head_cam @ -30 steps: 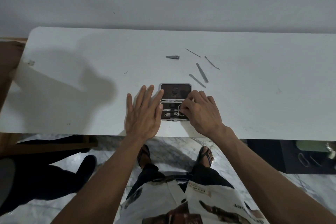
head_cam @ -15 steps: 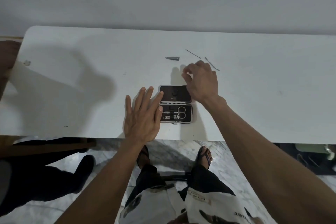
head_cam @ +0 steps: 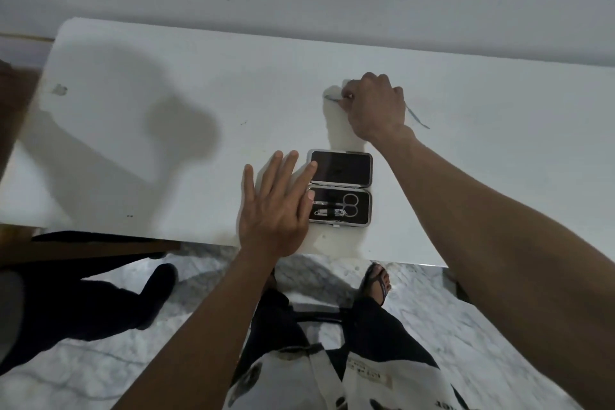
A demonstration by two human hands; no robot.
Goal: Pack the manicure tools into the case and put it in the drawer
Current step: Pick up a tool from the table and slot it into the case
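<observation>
Now the right hand has left the open case and reached to 12 o'clock, fingers pinching a small metal tool on the table. Left hand, flat and released, steadies the case's 9 o'clock edge. Scissors already packed; next tool coming.

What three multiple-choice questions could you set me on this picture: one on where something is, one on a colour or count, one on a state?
1. Where does the left hand rest?
A. flat on the table at the case's left edge
B. inside a drawer
C. on the floor

2. What colour is the table?
A. red
B. white
C. green

3. How does the case stand?
A. shut
B. lying open
C. upside down

Answers: 1 A, its fingers touch the left rim of the case. 2 B, the top is plain white. 3 B, both halves lie flat, with the scissors showing in the near half. The right hand is closed around a small tool farther back.
</observation>
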